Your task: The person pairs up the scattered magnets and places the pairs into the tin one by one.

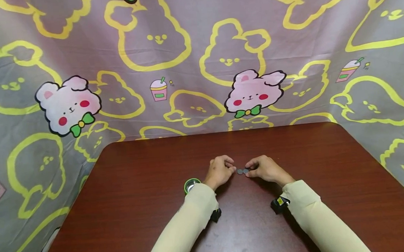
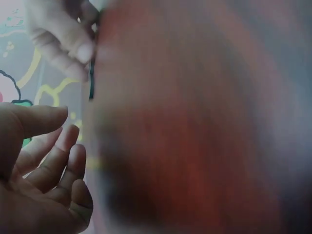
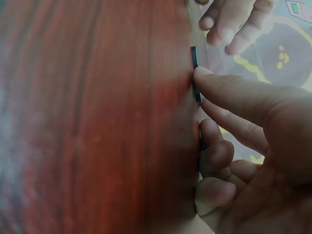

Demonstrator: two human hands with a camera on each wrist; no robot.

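Note:
Two small dark grey discs (image 1: 240, 172) lie side by side on the brown table, their flat faces up. The right hand (image 1: 266, 169) pinches the right-hand disc (image 3: 198, 95) between thumb and index finger; its other fingers curl low by the tabletop. Just left of the discs is the left hand (image 1: 220, 171), thumb apart from its loosely bent fingers (image 2: 73, 161), with nothing between them. In the left wrist view the discs appear edge-on as a thin dark strip (image 2: 91, 85) under the right hand's fingertips.
A round container with a green rim (image 1: 192, 179) stands beside the left wrist, partly covered by the sleeve. Dark wrist cameras (image 1: 279, 204) are strapped to both wrists. Behind the table (image 1: 139, 175) hangs a curtain (image 1: 190, 35) with bunny drawings.

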